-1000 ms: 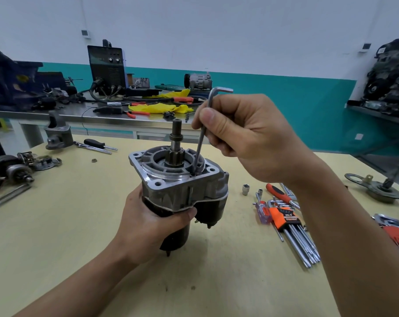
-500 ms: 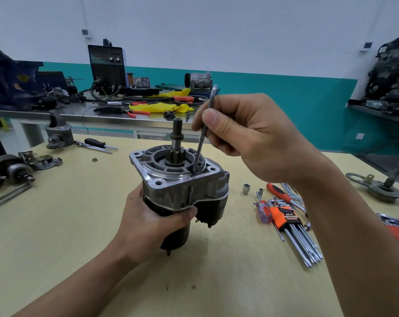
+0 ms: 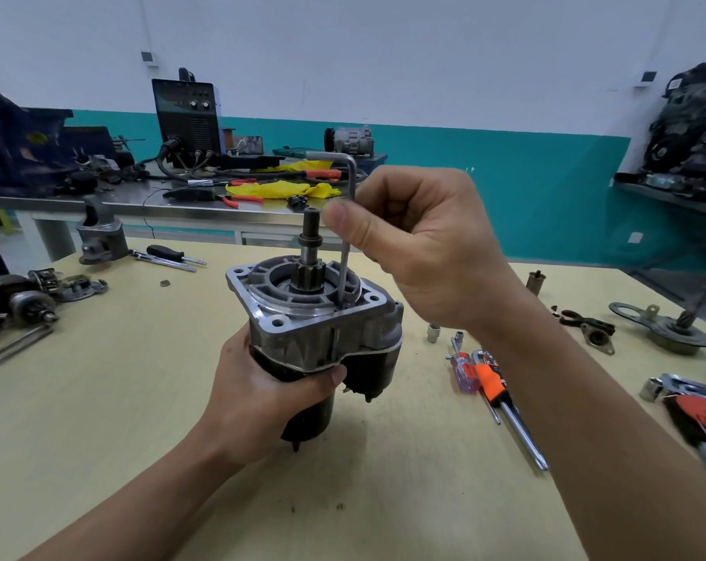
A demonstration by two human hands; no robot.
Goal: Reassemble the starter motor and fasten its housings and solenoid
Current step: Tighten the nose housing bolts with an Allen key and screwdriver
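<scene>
The starter motor (image 3: 319, 330) stands upright on the yellow table (image 3: 100, 398), silver drive housing on top, pinion shaft pointing up, black body below. My left hand (image 3: 262, 390) grips the black body just under the housing. My right hand (image 3: 420, 240) pinches the long leg of an L-shaped hex key (image 3: 345, 257) between thumb and fingers. The key stands nearly upright, its tip down in the housing's right side by a screw recess, its short arm pointing left at the top.
Right of the motor lie a small socket (image 3: 433, 333), a screwdriver (image 3: 462, 368) and an orange hex key set (image 3: 501, 394); a red set (image 3: 703, 419) sits at the far right. Spare motor parts (image 3: 23, 301) lie at the left. A cluttered steel bench (image 3: 141, 204) stands behind.
My right hand has turned the hex key: its short arm swung from pointing right, through end-on, to pointing left. The motor and my left hand have stayed in place.
</scene>
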